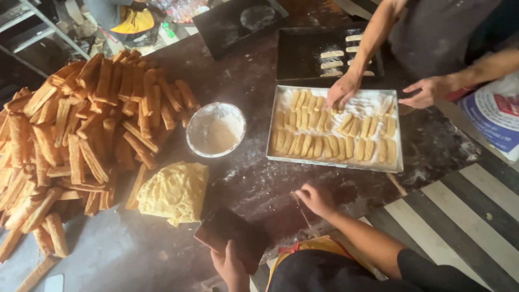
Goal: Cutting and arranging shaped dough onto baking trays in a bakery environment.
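My left hand [230,266] grips the near edge of a dark flat rectangular board [233,233], held just over the table's front edge. My right hand [316,200] rests with curled fingers on the dark floured table [254,184], closed on a thin stick [306,219] that runs back towards my body. A lump of yellow dough [174,190] lies left of the board. A metal tray [281,157] with rows of pale shaped dough pieces [324,145] sits beyond my right hand.
A big pile of baked golden sticks [81,130] fills the left. A bowl of flour [216,130] stands mid-table. A co-worker's hands [343,89] [430,89] reach over the tray's far side. Behind are two dark trays [303,54] [232,24]. A printed sack [494,116] lies right.
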